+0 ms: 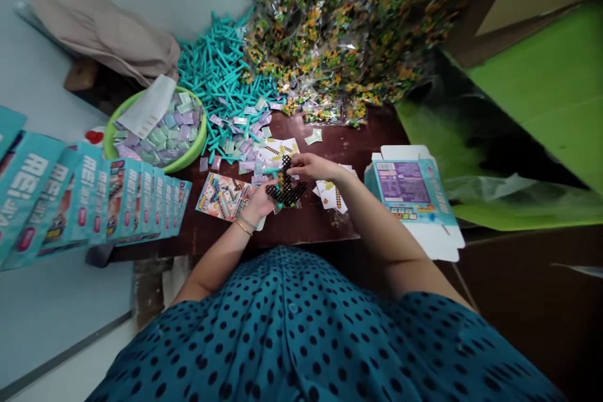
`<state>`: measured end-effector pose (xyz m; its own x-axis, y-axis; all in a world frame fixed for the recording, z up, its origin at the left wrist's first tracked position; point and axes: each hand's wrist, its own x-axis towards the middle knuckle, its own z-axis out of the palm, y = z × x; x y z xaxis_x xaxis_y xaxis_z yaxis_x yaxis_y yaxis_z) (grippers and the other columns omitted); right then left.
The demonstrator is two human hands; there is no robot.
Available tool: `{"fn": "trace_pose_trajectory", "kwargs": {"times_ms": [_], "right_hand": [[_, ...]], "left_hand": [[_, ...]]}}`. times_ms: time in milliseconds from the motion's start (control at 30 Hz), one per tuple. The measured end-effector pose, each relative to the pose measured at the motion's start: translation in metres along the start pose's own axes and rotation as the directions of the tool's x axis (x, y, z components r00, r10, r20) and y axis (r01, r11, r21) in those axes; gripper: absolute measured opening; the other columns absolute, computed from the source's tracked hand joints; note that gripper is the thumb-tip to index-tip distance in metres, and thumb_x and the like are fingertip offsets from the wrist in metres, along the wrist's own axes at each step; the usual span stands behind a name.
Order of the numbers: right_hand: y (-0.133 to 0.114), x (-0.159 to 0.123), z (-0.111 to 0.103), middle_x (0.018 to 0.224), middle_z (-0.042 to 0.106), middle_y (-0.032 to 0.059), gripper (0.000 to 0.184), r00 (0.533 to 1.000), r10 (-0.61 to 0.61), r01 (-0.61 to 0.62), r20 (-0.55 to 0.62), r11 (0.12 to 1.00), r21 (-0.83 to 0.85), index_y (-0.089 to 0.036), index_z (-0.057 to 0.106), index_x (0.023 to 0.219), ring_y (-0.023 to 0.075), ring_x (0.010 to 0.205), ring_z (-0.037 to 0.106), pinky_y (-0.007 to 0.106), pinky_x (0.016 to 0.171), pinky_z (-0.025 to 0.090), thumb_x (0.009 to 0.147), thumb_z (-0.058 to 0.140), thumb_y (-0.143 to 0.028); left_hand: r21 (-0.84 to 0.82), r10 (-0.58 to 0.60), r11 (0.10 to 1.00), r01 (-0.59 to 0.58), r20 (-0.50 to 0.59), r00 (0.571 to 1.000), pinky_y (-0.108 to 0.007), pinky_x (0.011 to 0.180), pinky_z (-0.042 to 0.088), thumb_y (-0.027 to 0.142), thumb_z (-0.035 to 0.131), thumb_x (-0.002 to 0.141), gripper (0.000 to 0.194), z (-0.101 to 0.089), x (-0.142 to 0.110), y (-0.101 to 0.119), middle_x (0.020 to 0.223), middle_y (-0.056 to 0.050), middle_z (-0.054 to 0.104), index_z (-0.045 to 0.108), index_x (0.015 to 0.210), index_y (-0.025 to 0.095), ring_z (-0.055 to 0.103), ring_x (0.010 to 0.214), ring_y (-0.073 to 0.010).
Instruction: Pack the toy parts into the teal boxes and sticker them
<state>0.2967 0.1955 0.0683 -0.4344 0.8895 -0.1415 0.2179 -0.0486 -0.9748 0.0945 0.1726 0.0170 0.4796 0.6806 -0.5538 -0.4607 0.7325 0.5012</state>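
Note:
My left hand (262, 199), with a thin bracelet at the wrist, grips a black plastic lattice piece (285, 190) over the dark brown table (325, 220). My right hand (315, 166) holds the upper end of the same black piece, fingers pinched on it. Under and beside the hands lie printed leaflets (225, 195) and small white sticker sheets (332, 196). An open teal carton (409, 188) lies flat just right of my right forearm.
A row of teal boxes (85, 201) stands at the left. A green basin (157, 129) holds pastel sachets. Behind it are a heap of teal plastic sticks (219, 72) and clear bags of orange-green pieces (343, 31). Green cardboard (541, 107) lies at right.

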Motion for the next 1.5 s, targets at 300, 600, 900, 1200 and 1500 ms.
{"fn": "trace_pose_trajectory", "kwargs": {"times_ms": [300,600,900,1200,1500], "right_hand": [[0.014,0.009,0.059,0.111,0.064,0.0105,0.031,0.884,-0.130,0.017,-0.449,0.969,-0.246,-0.018,0.068,0.096,0.0269,0.110,0.057,0.047,0.104,0.045,0.080,0.080,-0.041],[0.035,-0.018,0.135,0.106,0.077,0.0048,0.056,0.868,0.309,0.065,-0.390,0.707,0.704,-0.022,0.068,0.104,0.0238,0.100,0.070,0.037,0.090,0.056,0.062,0.088,-0.054],[0.056,-0.067,0.077,0.100,0.079,0.0013,0.051,0.811,0.428,-0.016,-0.399,0.697,0.717,-0.022,0.073,0.100,0.0187,0.085,0.071,0.033,0.085,0.056,0.057,0.095,-0.041],[0.008,-0.033,0.130,0.104,0.078,0.0028,0.052,0.984,0.145,-0.054,-0.104,0.796,0.603,-0.019,0.072,0.111,0.0200,0.092,0.071,0.038,0.094,0.057,0.067,0.090,-0.039],[-0.021,0.002,0.125,0.118,0.070,0.0130,0.050,0.986,0.051,-0.044,-0.156,0.998,0.048,-0.015,0.056,0.136,0.0272,0.103,0.068,0.051,0.099,0.054,0.092,0.064,-0.038]], "left_hand": [[0.102,0.022,0.995,-0.021,-0.009,1.000,-0.041,0.100,0.056,0.028,0.079,0.080,0.023,-0.015,-0.030,0.009,0.095,-0.008,0.079,0.072,0.097,0.014,0.074,0.105,-0.0278],[0.411,0.566,0.750,-0.518,0.005,0.824,-0.037,0.117,0.039,0.032,0.075,0.085,0.028,-0.012,-0.026,0.003,0.126,-0.008,0.072,0.071,0.110,0.021,0.059,0.130,-0.0252],[0.822,0.448,0.389,-0.415,0.224,0.865,-0.054,0.130,-0.001,0.010,0.090,0.056,0.064,-0.070,-0.115,0.011,0.149,-0.016,0.058,0.076,0.117,0.023,0.023,0.158,-0.0386],[0.791,0.822,0.201,-0.578,0.185,0.539,-0.044,0.126,0.028,0.054,0.061,0.095,0.047,-0.062,-0.130,0.032,0.142,-0.010,0.065,0.072,0.130,0.025,0.051,0.141,-0.0289],[0.819,0.760,0.202,-0.537,0.215,0.613,-0.045,0.128,0.023,0.055,0.059,0.096,0.048,-0.045,-0.122,0.007,0.144,-0.009,0.064,0.071,0.132,0.026,0.050,0.141,-0.0290]]}}
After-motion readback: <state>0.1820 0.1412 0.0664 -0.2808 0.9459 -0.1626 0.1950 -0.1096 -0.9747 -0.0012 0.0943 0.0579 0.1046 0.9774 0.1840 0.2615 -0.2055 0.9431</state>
